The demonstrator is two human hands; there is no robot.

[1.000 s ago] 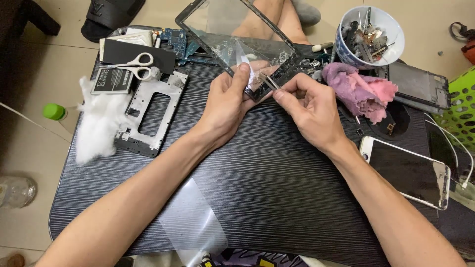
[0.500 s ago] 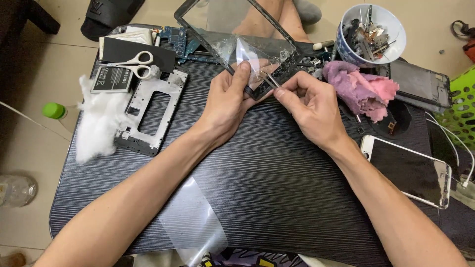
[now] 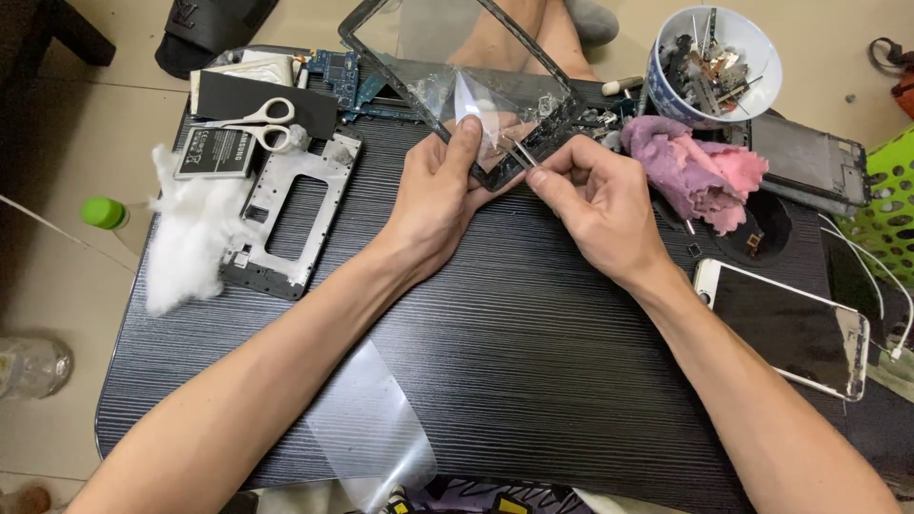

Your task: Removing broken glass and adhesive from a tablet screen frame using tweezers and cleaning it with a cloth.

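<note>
- I see a white bowl (image 3: 716, 59) at the table's far right edge, heaped with small metal parts and scraps; a green perforated basket (image 3: 887, 195) stands off the right edge, contents hidden from me.
- My left hand (image 3: 440, 195) holds a cracked glass screen panel (image 3: 457, 67) by its near corner — thumb on top, fingers curled beneath, pinching the black frame. The panel tilts up from the far edge of the table (image 3: 533, 381), transparent, with a clear film lifted off its corner.
- My right hand (image 3: 595, 205) has fingers pressed together around thin tweezers (image 3: 519, 152), whose tips touch the panel's near corner just beside the left thumb.
- A pink cloth (image 3: 700, 171) lies just right of the right hand; a white phone (image 3: 785, 328) lies face-up near the right edge.
- At the far left corner: scissors (image 3: 257, 124) on a dark sheet, a silver phone frame (image 3: 295, 214), white cotton (image 3: 190, 238) overhanging the left edge.
- The middle and near part of the table is open, save a clear film strip (image 3: 367, 428) hanging over the near edge.
</note>
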